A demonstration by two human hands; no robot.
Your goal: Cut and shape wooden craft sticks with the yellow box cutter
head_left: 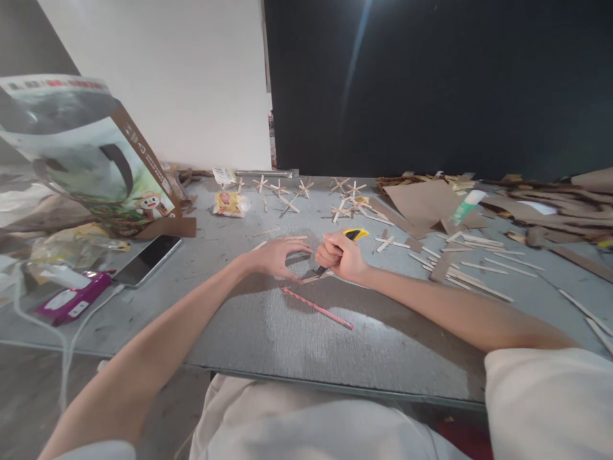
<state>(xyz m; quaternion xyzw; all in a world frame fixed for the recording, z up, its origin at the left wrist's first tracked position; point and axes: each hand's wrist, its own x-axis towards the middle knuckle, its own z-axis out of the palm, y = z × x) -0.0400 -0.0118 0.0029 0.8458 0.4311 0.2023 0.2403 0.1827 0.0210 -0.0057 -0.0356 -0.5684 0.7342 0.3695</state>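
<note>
My right hand [342, 257] is closed in a fist around a utility knife with a yellow and black handle [355, 234]. Its blade tip points down at a thin wooden stick [313, 278] lying on the table. My left hand [274, 257] rests on the table to the left, thumb and fingers apart in a curved shape. The left thumb lies at the stick's left end; whether it presses on it I cannot tell. Another pale stick [295, 238] shows by the left fingertips. A pink pencil [318, 308] lies in front of both hands.
Star-shaped crossed sticks [279, 188] lie at the back. Loose sticks [472, 281], cardboard [421, 201] and a glue stick [468, 206] are on the right. On the left are a phone [148, 260], a purple box [75, 299], white cables [67, 358] and a large printed bag [90, 160].
</note>
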